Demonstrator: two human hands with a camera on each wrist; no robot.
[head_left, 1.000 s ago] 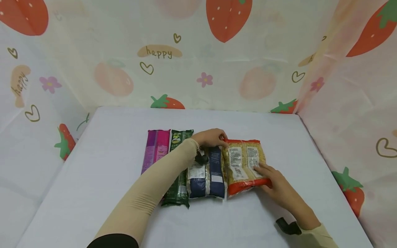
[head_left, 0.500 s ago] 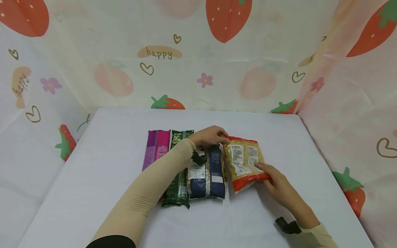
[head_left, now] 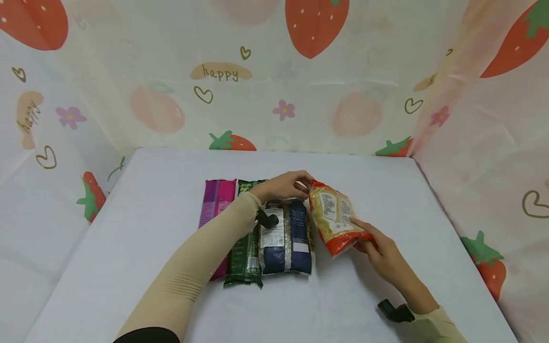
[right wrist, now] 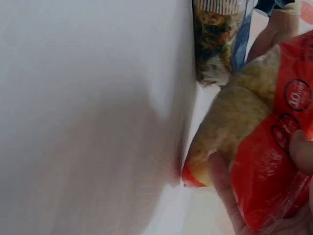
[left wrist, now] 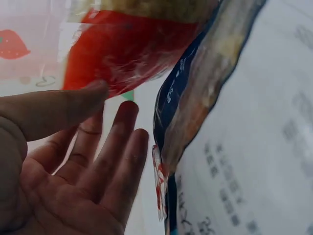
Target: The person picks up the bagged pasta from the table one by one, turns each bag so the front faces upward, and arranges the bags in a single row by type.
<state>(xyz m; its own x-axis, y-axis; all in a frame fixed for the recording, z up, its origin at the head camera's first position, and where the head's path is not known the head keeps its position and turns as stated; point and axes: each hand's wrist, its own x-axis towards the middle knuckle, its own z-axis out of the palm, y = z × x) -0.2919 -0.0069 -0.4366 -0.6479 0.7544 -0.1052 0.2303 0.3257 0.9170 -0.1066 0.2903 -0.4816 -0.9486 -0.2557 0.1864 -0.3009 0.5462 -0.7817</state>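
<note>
Head view: a white table (head_left: 274, 309) carries the navy packet (head_left: 299, 238); left of it lie the green packet (head_left: 246, 259) and, farther left, the pink-purple packet (head_left: 217, 200). Just right of it — tilted — is the red-and-yellow packet (head_left: 332, 214). Its film looks slick and could slip if either grip loosened, perhaps knocking the navy packet. The left hand (head_left: 283, 185) pinches its upper left corner; the right hand (head_left: 381, 248), thumb and fingers closed round it, holds its lower right — the packet hangs between them.
</note>
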